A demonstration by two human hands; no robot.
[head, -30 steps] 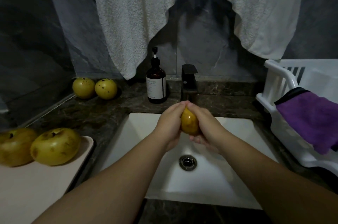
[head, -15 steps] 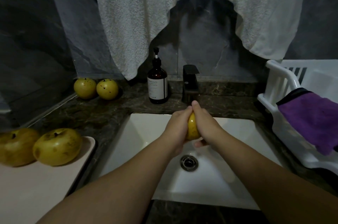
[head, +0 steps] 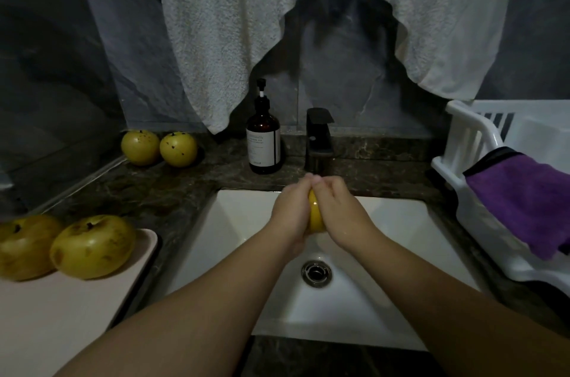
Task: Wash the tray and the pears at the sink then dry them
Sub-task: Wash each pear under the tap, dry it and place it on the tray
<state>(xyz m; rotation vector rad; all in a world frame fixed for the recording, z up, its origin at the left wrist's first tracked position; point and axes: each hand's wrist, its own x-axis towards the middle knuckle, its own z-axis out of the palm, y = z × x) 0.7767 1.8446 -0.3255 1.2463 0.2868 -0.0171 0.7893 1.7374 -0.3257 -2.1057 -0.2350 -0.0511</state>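
Five pears show in all: one pear [head: 316, 216] sits clasped between the left hand [head: 291, 216] and the right hand [head: 339, 213], both curled round it over the sink [head: 401, 222] just below the tap [head: 319, 142] at frame centre, so the step in hand looks like washing the fruit. Two pears [head: 92, 245] rest on the tray [head: 61, 315] at lower left and two more pears [head: 159, 147] lie on the table [head: 172, 188] at middle left. Next, I judge, this slippery fruit needs a firm one-handed hold to be set aside, perhaps near the purple cloth [head: 524, 201] on the white rack [head: 472, 191] at the right, before another is fetched.
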